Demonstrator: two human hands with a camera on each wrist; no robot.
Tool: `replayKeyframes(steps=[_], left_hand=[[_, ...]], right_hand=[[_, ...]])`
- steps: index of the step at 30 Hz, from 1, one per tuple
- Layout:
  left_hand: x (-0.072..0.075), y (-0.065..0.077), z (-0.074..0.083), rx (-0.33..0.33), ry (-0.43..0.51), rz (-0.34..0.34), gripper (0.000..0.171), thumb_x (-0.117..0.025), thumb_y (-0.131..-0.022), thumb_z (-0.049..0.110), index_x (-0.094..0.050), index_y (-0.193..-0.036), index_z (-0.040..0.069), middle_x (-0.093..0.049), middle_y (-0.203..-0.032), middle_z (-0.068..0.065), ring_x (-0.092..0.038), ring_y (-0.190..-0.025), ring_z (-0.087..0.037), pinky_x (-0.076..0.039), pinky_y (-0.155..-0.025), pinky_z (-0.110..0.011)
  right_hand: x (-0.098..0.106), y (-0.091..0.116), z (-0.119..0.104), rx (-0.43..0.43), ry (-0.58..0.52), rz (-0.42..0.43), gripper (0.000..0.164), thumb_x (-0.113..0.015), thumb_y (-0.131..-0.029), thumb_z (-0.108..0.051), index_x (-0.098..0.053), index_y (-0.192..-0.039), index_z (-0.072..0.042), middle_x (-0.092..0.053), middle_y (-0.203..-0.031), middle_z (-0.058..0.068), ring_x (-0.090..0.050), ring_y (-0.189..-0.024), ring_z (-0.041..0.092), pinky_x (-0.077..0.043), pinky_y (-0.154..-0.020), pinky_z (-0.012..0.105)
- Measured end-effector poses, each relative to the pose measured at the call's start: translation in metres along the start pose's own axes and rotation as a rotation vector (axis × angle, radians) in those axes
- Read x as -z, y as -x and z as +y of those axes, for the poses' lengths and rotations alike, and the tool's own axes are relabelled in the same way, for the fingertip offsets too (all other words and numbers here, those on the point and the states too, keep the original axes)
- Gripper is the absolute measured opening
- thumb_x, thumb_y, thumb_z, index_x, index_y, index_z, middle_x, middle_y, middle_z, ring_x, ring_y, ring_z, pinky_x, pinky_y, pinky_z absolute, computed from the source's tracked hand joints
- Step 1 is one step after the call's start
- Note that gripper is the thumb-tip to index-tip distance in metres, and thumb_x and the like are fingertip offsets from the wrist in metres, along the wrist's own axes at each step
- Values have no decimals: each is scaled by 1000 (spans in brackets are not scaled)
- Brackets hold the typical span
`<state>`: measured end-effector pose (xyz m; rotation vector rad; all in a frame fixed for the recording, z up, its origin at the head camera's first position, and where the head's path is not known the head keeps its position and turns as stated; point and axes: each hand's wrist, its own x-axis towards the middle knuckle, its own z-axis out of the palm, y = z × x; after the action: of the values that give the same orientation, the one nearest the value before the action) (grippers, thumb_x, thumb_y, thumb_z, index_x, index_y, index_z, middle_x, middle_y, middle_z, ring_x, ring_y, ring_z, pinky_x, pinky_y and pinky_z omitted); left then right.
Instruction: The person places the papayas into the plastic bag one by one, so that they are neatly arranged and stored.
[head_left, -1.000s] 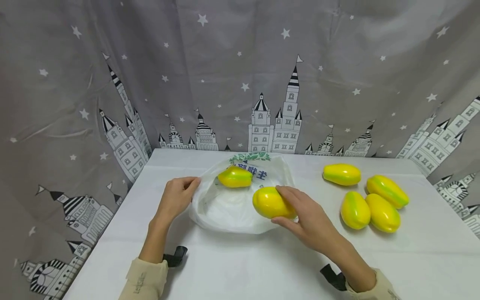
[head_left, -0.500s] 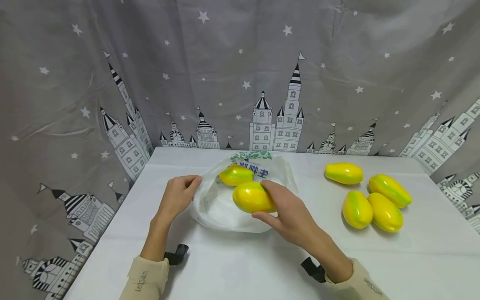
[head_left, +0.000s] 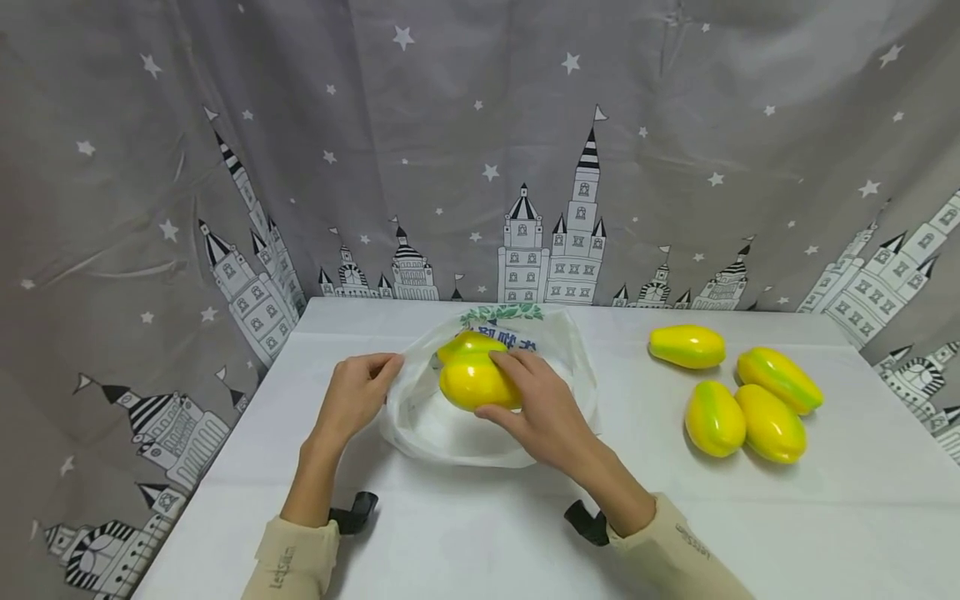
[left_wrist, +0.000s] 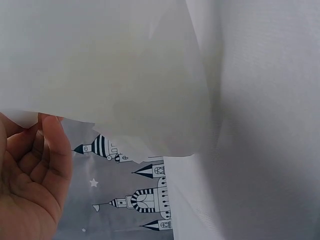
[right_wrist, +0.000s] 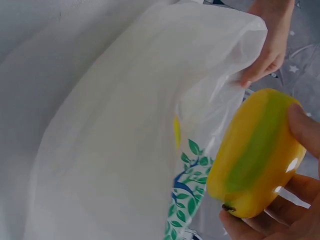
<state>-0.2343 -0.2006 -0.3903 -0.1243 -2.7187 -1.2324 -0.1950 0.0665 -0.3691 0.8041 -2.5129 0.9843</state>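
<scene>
A white plastic bag [head_left: 472, 454] with green leaves and blue lettering lies on the table, its mouth spread. My left hand [head_left: 354, 396] pinches the bag's left rim; in the left wrist view, the bag [left_wrist: 125, 75] hides the fingertips of that hand [left_wrist: 37, 175]. Over the bag's mouth, my right hand [head_left: 547, 412] grips a yellow papaya [head_left: 476, 385] with fingers and thumb around it. The right wrist view shows this papaya [right_wrist: 257, 155] with a green stripe and dark stem end, outside the bag's wall [right_wrist: 115, 125]. Another papaya [head_left: 467, 342] sits inside the bag, partly hidden.
To the right, several more papayas lie in a loose group, with one papaya [head_left: 686, 347] at the back and another papaya [head_left: 771, 423] at the front. A white cloth covers the table [head_left: 465, 533]. Behind hangs a grey curtain [head_left: 450, 125] printed with castles and stars.
My right hand has carried its papaya leftward across the bag's mouth, where it now overlaps the papaya inside in the head view. My left hand has kept its hold on the rim.
</scene>
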Motion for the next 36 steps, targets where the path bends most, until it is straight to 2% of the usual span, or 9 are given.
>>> replayKeyframes(steps=[10, 21, 28, 36], left_hand=[[1, 0, 1, -5, -1, -1, 41, -53, -104, 30, -64, -127, -2, -69, -110, -17, -62, -76, -22, -54, -69, -33], [2, -1, -1, -24, 1, 1, 40, -53, -103, 28, -65, -125, -3, -70, -108, -17, -62, -74, -20, -53, -67, -31], [1, 0, -1, -15, 9, -5, 39, -53, -103, 27, -65, -125, -3, -70, -107, -16, -61, -73, -21, -53, -67, -32], [0, 0, -1, -16, 8, -10, 38, -53, -103, 28, -66, -125, -1, -70, -107, -14, -61, -74, -21, -52, -67, -33]], right_hand=[[-23, -15, 6, -100, 0, -17, 64, -82, -82, -25, -55, -136, -3, -57, -133, 11, -53, -117, 26, -44, -99, 41], [-48, -28, 16, -172, -8, -43, 64, -79, -86, -25, -51, -138, -1, -56, -136, 14, -51, -125, 30, -39, -104, 44], [-60, -34, 17, -270, -21, -99, 66, -77, -87, -28, -49, -141, -2, -55, -137, 14, -51, -123, 30, -40, -104, 45], [-69, -34, 24, -285, 4, -121, 65, -77, -87, -28, -50, -139, -1, -56, -134, 14, -53, -120, 29, -41, -102, 44]])
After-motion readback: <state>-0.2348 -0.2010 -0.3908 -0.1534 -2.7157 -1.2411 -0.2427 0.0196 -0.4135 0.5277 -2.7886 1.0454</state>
